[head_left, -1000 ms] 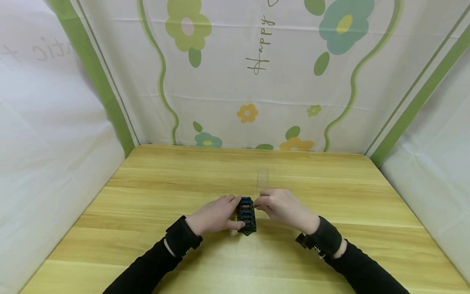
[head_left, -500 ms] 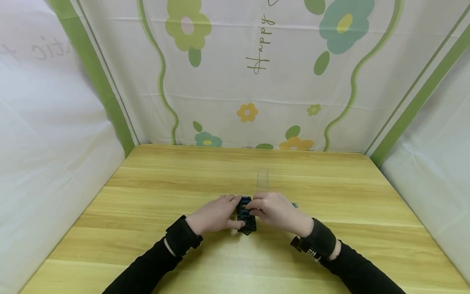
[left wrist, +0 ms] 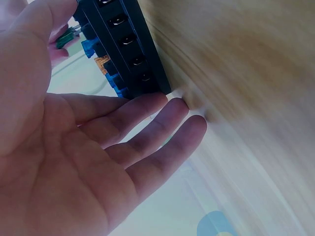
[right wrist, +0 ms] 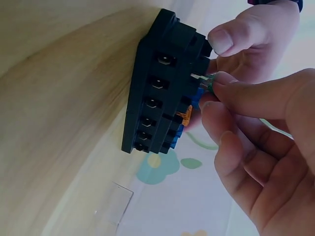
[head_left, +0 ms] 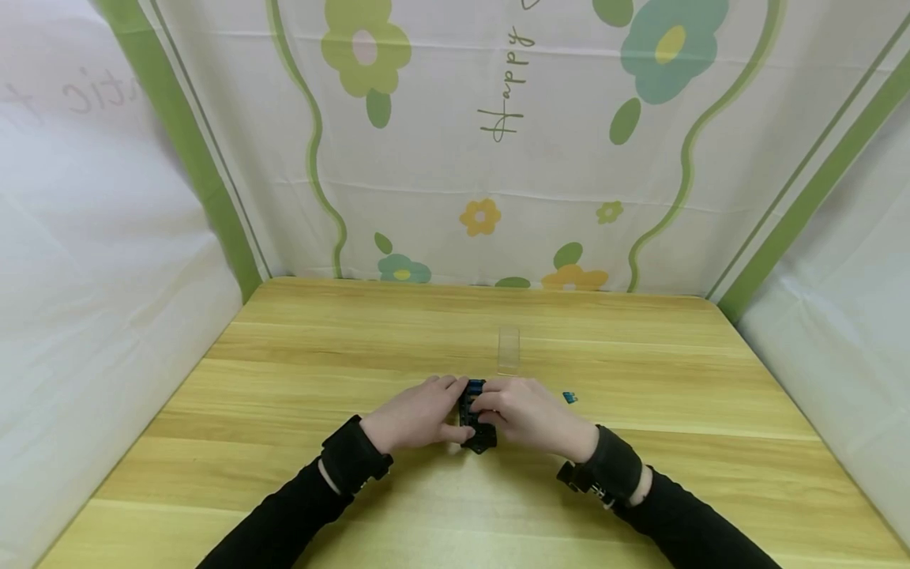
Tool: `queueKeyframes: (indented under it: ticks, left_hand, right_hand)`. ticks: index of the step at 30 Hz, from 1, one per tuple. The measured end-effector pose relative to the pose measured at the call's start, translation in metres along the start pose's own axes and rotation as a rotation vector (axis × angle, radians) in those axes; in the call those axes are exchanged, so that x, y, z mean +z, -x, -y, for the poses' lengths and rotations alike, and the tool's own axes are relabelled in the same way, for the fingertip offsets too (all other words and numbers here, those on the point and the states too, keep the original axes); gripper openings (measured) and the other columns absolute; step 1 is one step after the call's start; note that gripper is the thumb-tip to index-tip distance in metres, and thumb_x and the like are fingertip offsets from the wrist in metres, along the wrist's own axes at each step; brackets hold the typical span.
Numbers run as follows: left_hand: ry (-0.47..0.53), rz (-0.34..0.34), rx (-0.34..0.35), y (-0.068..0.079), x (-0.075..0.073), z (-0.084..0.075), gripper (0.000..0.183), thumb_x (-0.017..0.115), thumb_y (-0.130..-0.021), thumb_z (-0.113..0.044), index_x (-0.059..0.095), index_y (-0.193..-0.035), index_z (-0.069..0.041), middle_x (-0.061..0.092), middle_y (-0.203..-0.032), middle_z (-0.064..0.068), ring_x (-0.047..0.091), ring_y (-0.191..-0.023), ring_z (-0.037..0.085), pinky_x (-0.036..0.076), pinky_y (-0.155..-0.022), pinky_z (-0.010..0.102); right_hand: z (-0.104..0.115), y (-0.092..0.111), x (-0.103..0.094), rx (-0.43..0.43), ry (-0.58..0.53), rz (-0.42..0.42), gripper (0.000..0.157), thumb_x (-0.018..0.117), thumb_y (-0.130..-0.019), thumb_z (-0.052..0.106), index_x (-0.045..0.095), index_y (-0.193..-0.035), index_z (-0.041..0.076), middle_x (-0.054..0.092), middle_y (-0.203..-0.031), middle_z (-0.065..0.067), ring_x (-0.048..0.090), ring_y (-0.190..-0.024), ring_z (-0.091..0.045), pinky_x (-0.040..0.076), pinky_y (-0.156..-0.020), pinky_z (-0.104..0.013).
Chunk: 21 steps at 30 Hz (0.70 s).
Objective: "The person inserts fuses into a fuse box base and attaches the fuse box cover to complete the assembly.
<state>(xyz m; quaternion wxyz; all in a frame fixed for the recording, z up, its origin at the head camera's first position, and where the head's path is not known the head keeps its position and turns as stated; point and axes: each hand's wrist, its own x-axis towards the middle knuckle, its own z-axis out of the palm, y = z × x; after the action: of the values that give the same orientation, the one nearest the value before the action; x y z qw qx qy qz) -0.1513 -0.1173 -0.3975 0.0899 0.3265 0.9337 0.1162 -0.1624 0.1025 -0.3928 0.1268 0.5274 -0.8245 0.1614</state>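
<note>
A black fuse block (head_left: 484,438) lies on the wooden table, its long side pointing away from me. My left hand (head_left: 415,415) steadies it, thumb at the near end and fingertips at the far end. Blue fuses (left wrist: 88,48) and an orange fuse (right wrist: 185,116) sit in its slots. Between thumb and fingertips my right hand (head_left: 533,417) pinches a green blade fuse (right wrist: 210,83), metal prongs toward the block's top. In the head view the right fingers cover the middle of the block and hide this fuse.
To the right of my right hand a loose blue fuse (head_left: 569,397) lies on the table (head_left: 682,427). A clear plastic cover (head_left: 509,350) lies beyond the block. Printed fabric (head_left: 426,166) walls off the back and both sides.
My right hand has moved left and slightly nearer, from beside the block to over its middle. The loose blue fuse, earlier hidden behind that hand, shows now. The left hand stays put.
</note>
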Motion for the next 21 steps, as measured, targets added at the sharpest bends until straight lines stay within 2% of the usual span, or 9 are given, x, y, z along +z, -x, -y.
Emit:
queueKeyframes:
  ticks: [11, 21]
  left_hand:
    - [-0.005, -0.003, 0.005, -0.0006, 0.0002, 0.0, 0.083, 0.05, -0.092, -0.059, 0.029, -0.149, -0.002, 0.041, -0.142, 0.013, 0.041, -0.128, 0.027, 0.034, -0.102, 0.035]
    - [-0.014, -0.019, 0.015, -0.0007, 0.0009, 0.0005, 0.082, 0.051, -0.092, -0.058, 0.031, -0.148, -0.002, 0.043, -0.139, 0.013, 0.043, -0.126, 0.027, 0.035, -0.101, 0.036]
  right_hand:
    - [-0.0032, 0.0009, 0.0057, -0.027, 0.012, -0.007, 0.014, 0.07, -0.084, 0.006, 0.073, -0.094, 0.015, 0.061, -0.088, 0.006, 0.06, -0.077, -0.005, 0.045, -0.069, -0.013]
    - [-0.0021, 0.0005, 0.008, 0.004, -0.016, 0.02, 0.014, 0.07, -0.085, 0.007, 0.074, -0.093, 0.017, 0.06, -0.088, 0.007, 0.058, -0.076, -0.004, 0.045, -0.068, -0.013]
